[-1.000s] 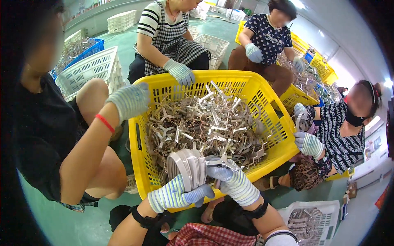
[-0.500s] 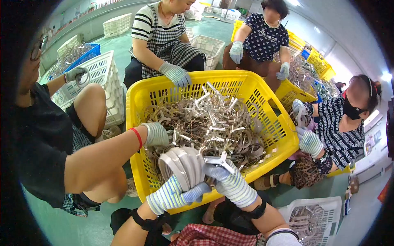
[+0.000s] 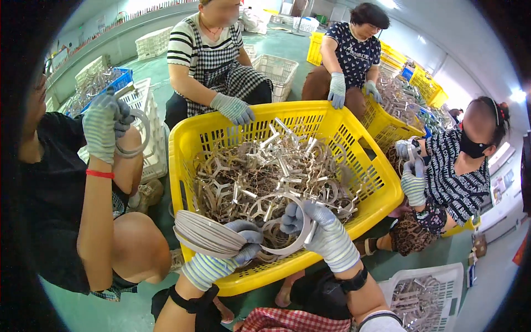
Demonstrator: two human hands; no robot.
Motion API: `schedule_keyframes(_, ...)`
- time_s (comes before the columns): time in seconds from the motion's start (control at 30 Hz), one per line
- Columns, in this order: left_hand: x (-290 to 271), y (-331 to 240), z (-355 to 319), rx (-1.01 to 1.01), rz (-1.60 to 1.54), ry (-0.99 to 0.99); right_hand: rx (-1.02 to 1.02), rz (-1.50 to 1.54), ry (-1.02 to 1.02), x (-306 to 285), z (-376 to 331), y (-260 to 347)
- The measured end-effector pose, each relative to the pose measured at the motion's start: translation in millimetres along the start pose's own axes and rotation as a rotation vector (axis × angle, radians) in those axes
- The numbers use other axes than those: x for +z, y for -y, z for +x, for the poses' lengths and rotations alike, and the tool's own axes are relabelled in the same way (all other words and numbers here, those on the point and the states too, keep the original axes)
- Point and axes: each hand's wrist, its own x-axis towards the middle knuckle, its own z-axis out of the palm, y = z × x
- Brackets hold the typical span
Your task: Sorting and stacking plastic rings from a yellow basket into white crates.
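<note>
Left hand (image 3: 235,252), striped glove, grips a fanned stack of metal rings (image 3: 207,235) over the near rim of the yellow basket (image 3: 381,182). Right hand (image 3: 323,232) is closed on a single ring (image 3: 287,229) (held upright, its lower arc just beside the stack). The basket sits on the green floor (image 3: 94,310), heaped with more ring-and-spoke metal parts (image 3: 265,171). Co-worker at left lifts one ring in a gloved hand (image 3: 102,127). Another gloved hand (image 3: 233,108) rests at the far rim.
</note>
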Motion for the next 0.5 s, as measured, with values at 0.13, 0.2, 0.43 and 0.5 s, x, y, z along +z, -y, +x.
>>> schedule_keyframes(0.13,-9,-28,-4,-0.53,-0.487,-0.314,-0.316,-0.664,-0.022,-15,-8,6)
schedule_keyframes(0.2,-21,-26,-2,-0.544,-0.687,-0.446,-0.467,-0.868,0.08,-19,-9,0)
schedule_keyframes(0.43,-22,-24,-2,-0.575,-0.923,-0.702,-0.256,-0.841,0.264,-9,-11,-11)
schedule_keyframes(0.5,-23,-27,-3,-0.606,-0.934,-0.563,-0.189,-0.798,0.306,-9,-11,-13)
